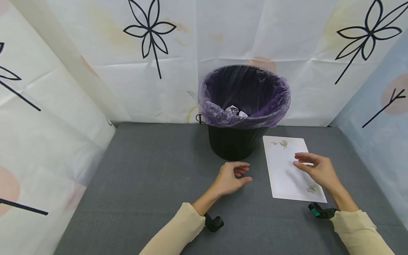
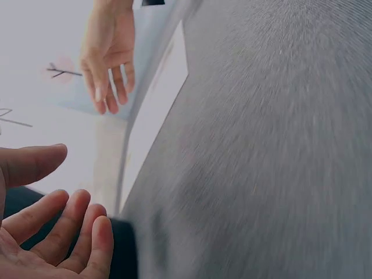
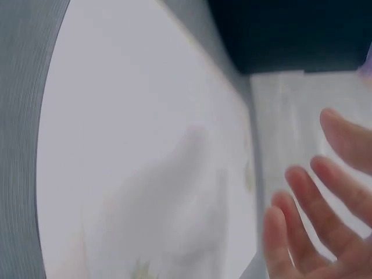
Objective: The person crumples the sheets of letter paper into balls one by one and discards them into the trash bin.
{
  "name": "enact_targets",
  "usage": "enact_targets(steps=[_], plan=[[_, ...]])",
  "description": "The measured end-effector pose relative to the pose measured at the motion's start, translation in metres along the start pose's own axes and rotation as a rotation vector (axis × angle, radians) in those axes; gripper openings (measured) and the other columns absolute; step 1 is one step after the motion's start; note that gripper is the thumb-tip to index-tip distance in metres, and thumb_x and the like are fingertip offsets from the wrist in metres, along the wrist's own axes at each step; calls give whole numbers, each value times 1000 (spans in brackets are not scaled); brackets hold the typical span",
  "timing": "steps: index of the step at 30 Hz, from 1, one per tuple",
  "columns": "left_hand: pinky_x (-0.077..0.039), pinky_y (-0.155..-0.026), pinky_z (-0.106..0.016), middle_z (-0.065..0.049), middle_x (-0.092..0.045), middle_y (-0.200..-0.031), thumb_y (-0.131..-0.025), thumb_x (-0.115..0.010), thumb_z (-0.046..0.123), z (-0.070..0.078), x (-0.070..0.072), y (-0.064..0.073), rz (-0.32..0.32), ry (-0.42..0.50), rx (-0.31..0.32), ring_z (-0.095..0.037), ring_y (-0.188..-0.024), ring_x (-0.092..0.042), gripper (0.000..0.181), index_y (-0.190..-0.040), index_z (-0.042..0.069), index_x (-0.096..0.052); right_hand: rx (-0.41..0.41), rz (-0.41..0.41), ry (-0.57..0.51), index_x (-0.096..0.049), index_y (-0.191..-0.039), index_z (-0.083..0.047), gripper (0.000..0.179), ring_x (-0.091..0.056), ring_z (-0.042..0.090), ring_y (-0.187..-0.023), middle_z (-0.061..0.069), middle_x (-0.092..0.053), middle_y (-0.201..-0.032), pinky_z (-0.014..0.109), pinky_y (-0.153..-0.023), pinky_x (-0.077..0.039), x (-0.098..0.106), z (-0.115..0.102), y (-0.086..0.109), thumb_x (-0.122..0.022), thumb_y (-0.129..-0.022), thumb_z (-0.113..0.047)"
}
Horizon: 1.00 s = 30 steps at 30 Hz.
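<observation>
My left hand hovers over the grey table just in front of a black bin, its fingers relaxed and holding nothing. To the right, my right hand is held above a white sheet of paper, fingers loosely bent with a gap to the thumb. Small green plant prints mark the sheet near its top and lower right, and the hand's shadow falls on it in the right wrist view. The bin is lined with a purple plastic bag. Crumpled paper lies inside it.
The grey tabletop ends at a white cloth backdrop with line-drawn flowers behind the bin. Cloth walls also close off the left and right sides. A black band with a device is on the left wrist, and another on the right.
</observation>
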<state>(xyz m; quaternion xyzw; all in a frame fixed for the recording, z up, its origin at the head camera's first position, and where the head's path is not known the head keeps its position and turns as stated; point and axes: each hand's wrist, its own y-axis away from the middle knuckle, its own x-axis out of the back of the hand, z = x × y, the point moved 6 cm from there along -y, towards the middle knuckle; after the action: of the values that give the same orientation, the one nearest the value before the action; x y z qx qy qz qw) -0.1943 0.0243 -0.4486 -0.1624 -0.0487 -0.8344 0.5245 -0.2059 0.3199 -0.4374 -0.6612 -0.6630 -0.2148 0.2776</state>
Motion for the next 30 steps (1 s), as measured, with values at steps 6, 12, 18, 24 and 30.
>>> enact_targets(steps=[6, 12, 18, 24, 30], plan=[[-50, -93, -22, -6, -71, -119, -87, -82, 14, -6, -35, -11, -27, -140, 49, -13, -111, -64, 45, -128, 3, -68, -165, 107, 141, -56, -136, 10, 62, -57, 44, -112, 36, -57, -129, 38, -81, -52, 14, 29, -2, -73, -96, -33], [-45, -98, -23, 5, -68, -116, -83, -87, 25, -9, -66, -21, -32, -321, 112, -10, -113, -57, 49, -128, 12, -71, -309, 72, 225, -39, -143, 18, 83, -43, 56, -123, 43, -43, -138, 68, -96, -40, 17, 53, -4, -73, -94, -40], [-43, -91, -21, 5, -65, -114, -76, -91, 38, -8, -84, -32, -5, -541, 84, -9, -104, -52, 61, -130, 17, -70, -421, -17, 219, -28, -148, 19, 100, -25, 62, -130, 46, -27, -144, 74, -101, -32, 13, 67, -6, -77, -88, -46], [-41, -89, -25, 7, -60, -121, -71, -92, 50, -10, -93, -37, 22, -693, 147, -11, -106, -48, 72, -134, 24, -68, -413, -32, 239, -26, -151, 14, 107, -16, 64, -125, 52, -14, -140, 76, -90, -30, 8, 67, -6, -82, -84, -47], [-36, -87, -25, 10, -53, -123, -71, -92, 50, -11, -98, -36, 28, -744, 180, -12, -107, -42, 73, -136, 29, -66, -423, -19, 261, -25, -152, 11, 105, -16, 67, -124, 53, -12, -139, 78, -90, -25, 5, 63, -5, -82, -84, -45]])
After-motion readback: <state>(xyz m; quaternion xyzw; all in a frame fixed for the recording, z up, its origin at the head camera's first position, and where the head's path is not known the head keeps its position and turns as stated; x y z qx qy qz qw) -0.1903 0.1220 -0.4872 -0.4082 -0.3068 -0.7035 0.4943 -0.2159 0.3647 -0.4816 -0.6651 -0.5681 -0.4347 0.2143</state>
